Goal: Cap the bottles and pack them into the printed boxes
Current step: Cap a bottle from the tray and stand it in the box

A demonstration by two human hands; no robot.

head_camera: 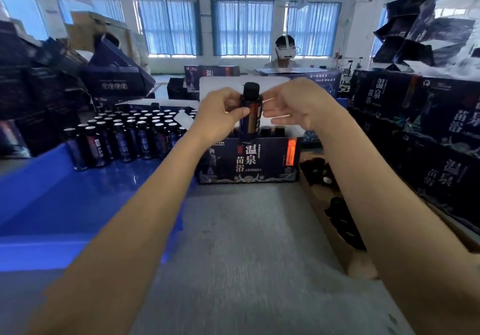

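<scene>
Nearest us, the grey, faintly scuffed tabletop [246,256] runs out between our two bare forearms. At its far end our left hand [220,116] has its fingers wrapped round a small, dark, glossy cylindrical bottle with a printed label [251,119], held upright just above the open dark-blue printed cardboard box [246,162]. A matte black round cap [251,91] sits on its neck. Our right hand [298,106] is beside the cap, fingers loosely curled; blur keeps us from telling whether they pinch it.

We judge the main risk to be a cap seated crooked or only part-turned, which could work loose once packed. The slick label could also slide in a one-handed hold, and a careless lowering could knock the capped bottles standing in the box [270,130].

Rows of dark bottles with pale shiny tops [130,129] wait at left on a smooth blue surface [65,191]; a brown carton of loose black caps [335,217] lies at right.
</scene>
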